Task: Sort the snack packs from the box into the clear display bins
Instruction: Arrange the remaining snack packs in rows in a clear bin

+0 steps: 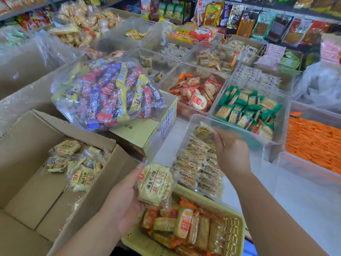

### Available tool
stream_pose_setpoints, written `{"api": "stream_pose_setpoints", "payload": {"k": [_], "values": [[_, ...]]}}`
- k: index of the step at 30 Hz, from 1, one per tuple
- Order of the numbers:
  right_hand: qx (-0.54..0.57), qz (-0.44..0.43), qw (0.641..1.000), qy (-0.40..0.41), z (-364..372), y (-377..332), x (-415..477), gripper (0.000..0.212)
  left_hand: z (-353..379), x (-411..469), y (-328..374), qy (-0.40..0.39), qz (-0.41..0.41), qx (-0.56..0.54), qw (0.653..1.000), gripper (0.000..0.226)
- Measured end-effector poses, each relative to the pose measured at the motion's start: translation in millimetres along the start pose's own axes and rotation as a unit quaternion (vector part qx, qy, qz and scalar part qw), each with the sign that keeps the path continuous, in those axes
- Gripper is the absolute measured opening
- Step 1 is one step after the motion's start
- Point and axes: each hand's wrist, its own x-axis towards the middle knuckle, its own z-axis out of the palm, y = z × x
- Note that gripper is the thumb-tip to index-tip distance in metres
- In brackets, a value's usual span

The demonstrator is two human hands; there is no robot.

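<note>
An open cardboard box [27,145] at the lower left holds several pale yellow round snack packs [83,174]. My left hand [121,196] grips one of these packs [156,183] between the box and the bins. My right hand [230,150] is inside a clear display bin [195,119], its fingers curled on another pack [203,133] at the bin's far end. The bin is lined with rows of the same packs [195,169].
A yellow basket [238,220] of orange-wrapped snacks sits at the bottom. A large clear bag of mixed candy [107,93] rests on a closed carton [147,130]. Clear bins of red [195,91], green [247,108] and orange [313,143] packs surround the work area.
</note>
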Motion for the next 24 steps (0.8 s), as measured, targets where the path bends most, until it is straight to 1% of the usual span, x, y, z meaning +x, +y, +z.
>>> {"api": "stream_pose_setpoints", "payload": {"k": [3, 5, 7, 9, 13, 18, 21, 24], "values": [[-0.024, 0.013, 0.995, -0.097, 32, 13, 8, 0.024, -4, 3, 2, 0.022, 0.003, 0.002, 1.0, 0.048], [-0.03, 0.032, 0.984, -0.172, 53, 20, 4, 0.026, -6, 4, 3, 0.028, 0.0, -0.001, 1.0, 0.051], [-0.017, 0.069, 0.97, -0.233, 65, 26, 0, 0.032, -8, 5, 3, 0.027, -0.004, -0.004, 1.0, 0.053], [0.015, 0.109, 0.958, -0.266, 71, 29, -4, 0.035, -10, 5, 2, 0.03, -0.006, -0.006, 1.0, 0.053], [0.044, 0.132, 0.947, -0.289, 73, 32, -6, 0.036, -13, 5, 1, 0.033, -0.011, -0.009, 0.999, 0.045], [0.017, 0.125, 0.949, -0.289, 77, 26, -2, 0.04, -14, 6, 0, 0.04, -0.029, -0.022, 0.999, 0.04], [-0.005, 0.126, 0.944, -0.304, 81, 24, -7, 0.043, -15, 6, 1, 0.04, -0.025, -0.017, 0.999, 0.038], [-0.016, 0.121, 0.945, -0.303, 84, 28, -13, 0.045, -15, 4, 2, 0.037, -0.017, -0.01, 0.999, 0.037]]}}
